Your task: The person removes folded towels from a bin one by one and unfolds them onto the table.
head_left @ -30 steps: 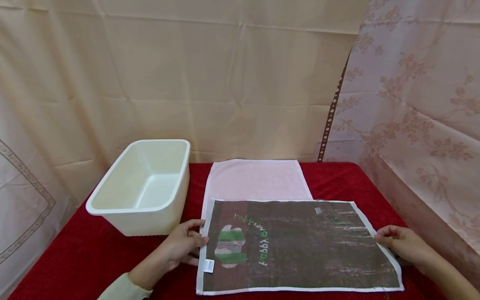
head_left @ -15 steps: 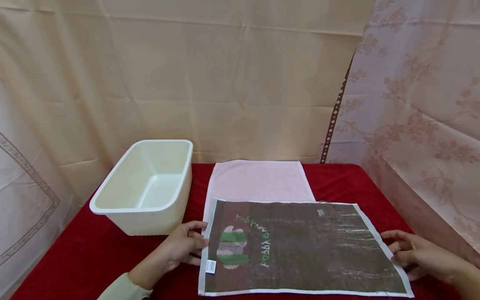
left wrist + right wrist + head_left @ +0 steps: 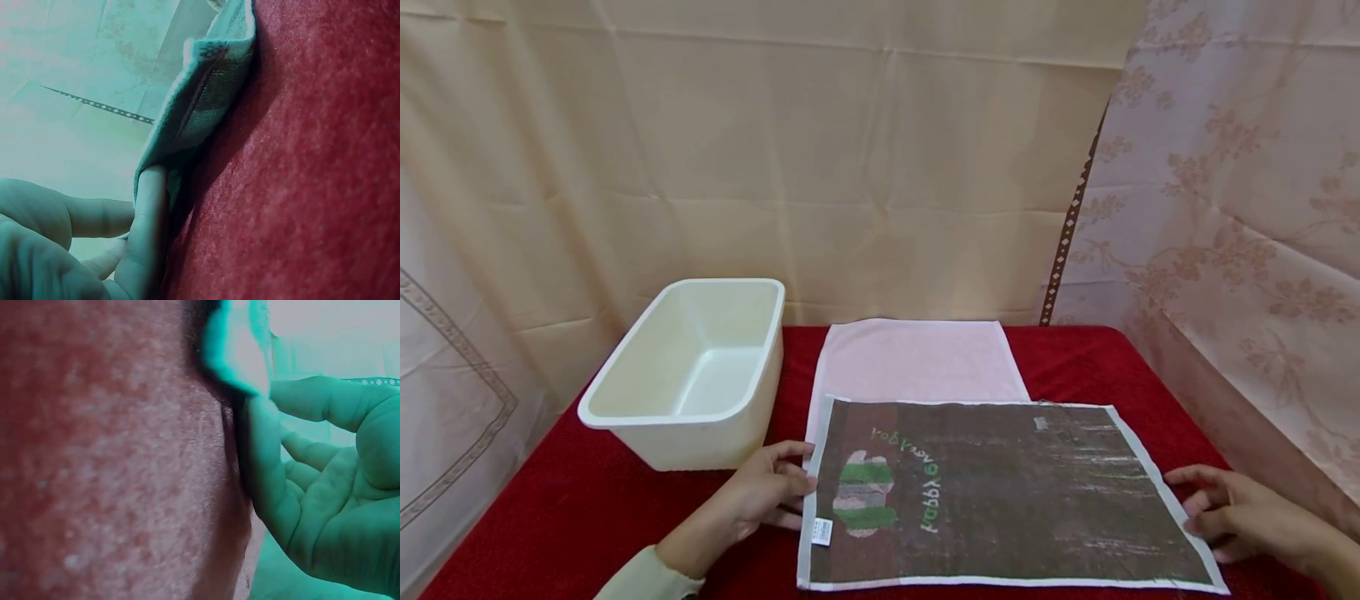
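A dark brown towel [image 3: 1000,500] with a pale border lies spread out at the front, its mirrored green lettering and striped motif at the left end. My left hand [image 3: 767,487] pinches its left edge near a small white tag [image 3: 822,532]. In the left wrist view, one finger [image 3: 145,219] reaches under the towel's rim, close over the red cloth. At the opposite edge, my right hand [image 3: 1251,517] holds the border between thumb and fingers. The right wrist view shows the fingertips meeting at the towel's edge [image 3: 240,356]. A pink towel [image 3: 917,362] lies behind, partly covered by the brown one.
A cream plastic basin [image 3: 700,417] stands at the left on the red tablecloth [image 3: 550,517], with nothing visible inside it. Beige curtains [image 3: 850,167] hang behind the table, and a floral curtain [image 3: 1247,208] hangs on the right.
My right hand has shifted down and outward along the brown towel's right edge, and that edge has moved slightly right. The left hand keeps its hold. Little differs over the last half second.
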`<action>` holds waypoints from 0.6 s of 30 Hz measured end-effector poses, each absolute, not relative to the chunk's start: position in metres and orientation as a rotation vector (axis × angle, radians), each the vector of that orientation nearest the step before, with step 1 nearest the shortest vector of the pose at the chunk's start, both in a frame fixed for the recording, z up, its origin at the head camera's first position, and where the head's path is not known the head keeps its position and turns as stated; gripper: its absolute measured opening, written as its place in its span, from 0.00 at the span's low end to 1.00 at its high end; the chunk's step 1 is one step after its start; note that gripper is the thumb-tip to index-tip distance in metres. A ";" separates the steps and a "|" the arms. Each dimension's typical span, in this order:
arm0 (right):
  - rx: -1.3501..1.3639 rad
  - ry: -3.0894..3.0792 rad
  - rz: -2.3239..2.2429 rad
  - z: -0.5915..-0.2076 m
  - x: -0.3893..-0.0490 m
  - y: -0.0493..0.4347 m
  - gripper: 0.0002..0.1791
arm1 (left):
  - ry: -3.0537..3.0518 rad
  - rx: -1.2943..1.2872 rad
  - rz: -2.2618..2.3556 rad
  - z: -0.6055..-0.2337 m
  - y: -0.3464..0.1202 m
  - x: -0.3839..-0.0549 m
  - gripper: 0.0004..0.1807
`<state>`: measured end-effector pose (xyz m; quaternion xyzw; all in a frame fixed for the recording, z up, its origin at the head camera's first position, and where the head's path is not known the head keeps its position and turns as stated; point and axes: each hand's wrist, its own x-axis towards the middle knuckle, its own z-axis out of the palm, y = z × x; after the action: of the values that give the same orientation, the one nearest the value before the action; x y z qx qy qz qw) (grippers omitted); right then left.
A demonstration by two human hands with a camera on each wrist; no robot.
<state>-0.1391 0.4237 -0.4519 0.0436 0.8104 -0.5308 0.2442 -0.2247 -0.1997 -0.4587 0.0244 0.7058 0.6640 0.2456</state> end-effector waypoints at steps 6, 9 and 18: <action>0.188 2.371 -1.349 -0.443 -0.148 0.421 0.34 | 2.114 0.138 1.769 -0.453 -0.195 -0.222 0.29; 0.131 2.415 -1.345 -0.437 -0.154 0.418 0.33 | 2.260 0.165 1.706 -0.448 -0.191 -0.221 0.25; 0.098 2.594 -1.289 -0.419 -0.180 0.372 0.30 | 2.715 0.403 1.386 -0.430 -0.174 -0.228 0.14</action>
<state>-0.1797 0.3723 -0.4191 0.0336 0.8884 -0.4413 0.1215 -0.2282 -0.1744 -0.4302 0.1310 0.8825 0.4506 0.0332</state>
